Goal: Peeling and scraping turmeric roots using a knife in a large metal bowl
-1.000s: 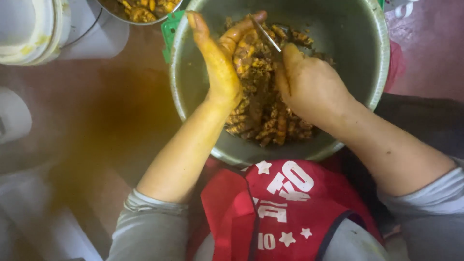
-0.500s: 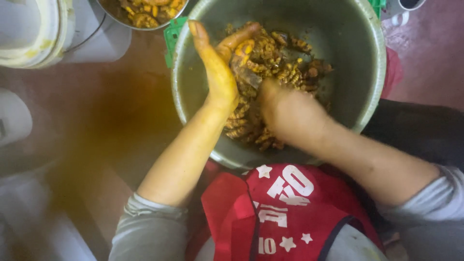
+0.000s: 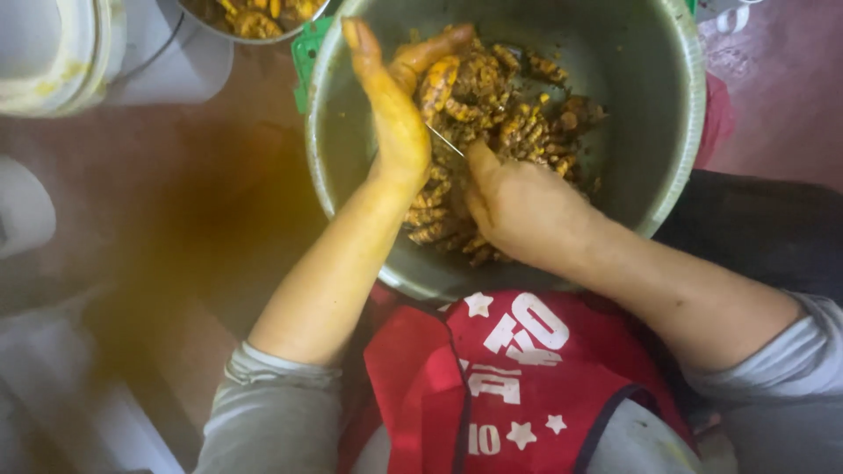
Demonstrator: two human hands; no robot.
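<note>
roots (image 3: 509,123) in basin (image 3: 676,158); smaller bowl (image 3: 255,17) perhaps behind-left

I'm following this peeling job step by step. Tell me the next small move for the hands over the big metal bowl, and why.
Probably draw the thin blade in the right hand along the yellow root piece that the left hand holds up over the bowl. The blade tip already points at that piece, and the left fingers are spread as if to present it.
</note>
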